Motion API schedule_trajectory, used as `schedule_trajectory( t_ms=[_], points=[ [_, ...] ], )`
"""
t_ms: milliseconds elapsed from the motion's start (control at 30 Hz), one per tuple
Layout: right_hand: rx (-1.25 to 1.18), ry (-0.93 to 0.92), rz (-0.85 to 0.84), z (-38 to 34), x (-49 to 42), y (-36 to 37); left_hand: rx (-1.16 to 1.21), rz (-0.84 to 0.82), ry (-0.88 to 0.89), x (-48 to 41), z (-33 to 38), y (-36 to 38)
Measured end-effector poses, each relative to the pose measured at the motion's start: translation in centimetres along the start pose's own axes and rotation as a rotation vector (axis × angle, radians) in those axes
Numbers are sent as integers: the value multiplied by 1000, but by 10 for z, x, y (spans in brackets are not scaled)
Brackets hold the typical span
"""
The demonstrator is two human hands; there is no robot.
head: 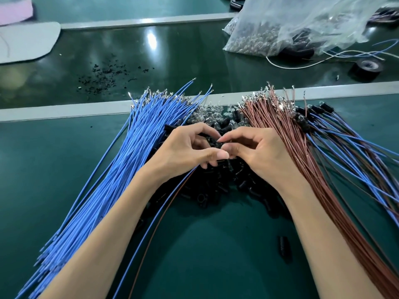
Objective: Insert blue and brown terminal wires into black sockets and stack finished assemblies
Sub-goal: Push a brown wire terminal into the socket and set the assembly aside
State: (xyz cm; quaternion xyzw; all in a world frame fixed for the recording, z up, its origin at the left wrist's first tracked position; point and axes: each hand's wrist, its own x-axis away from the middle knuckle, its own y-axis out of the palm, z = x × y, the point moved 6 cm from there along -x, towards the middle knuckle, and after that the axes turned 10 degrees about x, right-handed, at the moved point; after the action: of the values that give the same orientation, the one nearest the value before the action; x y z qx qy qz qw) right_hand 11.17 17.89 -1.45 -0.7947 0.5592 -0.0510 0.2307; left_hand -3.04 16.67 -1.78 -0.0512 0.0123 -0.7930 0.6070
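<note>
- Head view: the left hand (190,147) and right hand (257,152) meet above the socket heap (216,186) at mid tabletop (216,268). The fingers of both are curled, tips pinching one black socket (216,144) between them.
- One blue wire (149,229) and one brown wire (160,221) trail from under the left hand toward the near edge. Their terminal ends are hidden by the fingers, so I cannot tell whether they are seated.
- To do it well, I judge: steady the socket with one hand, feed each terminal straight into its own cavity, push until it stops, then tug lightly.
- Counted: two hands, one socket in work, one wire of each colour, one stray socket (284,247) lying apart, one tape roll (367,69), one bag (291,29).
- The blue bundle (129,156) on the left, brown bundle (306,173) on the right, and finished assemblies (349,145) at far right overlap too much to count.
</note>
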Motion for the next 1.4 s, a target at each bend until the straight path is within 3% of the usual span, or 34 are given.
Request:
schedule_trajectory(
  t_ms=[400,600,1000,1400],
  points=[
    [29,5,178,2,1,-13,-117,2,53,2,1,3],
    [5,-43,189,-2,3,-9,-55,-63,42,3,3,8],
    [68,-67,229,-3,2,-13,-37,-34,68,3,7,7],
    [-179,48,180,-1,4,-13,-105,55,175,2,12,4]
  ],
)
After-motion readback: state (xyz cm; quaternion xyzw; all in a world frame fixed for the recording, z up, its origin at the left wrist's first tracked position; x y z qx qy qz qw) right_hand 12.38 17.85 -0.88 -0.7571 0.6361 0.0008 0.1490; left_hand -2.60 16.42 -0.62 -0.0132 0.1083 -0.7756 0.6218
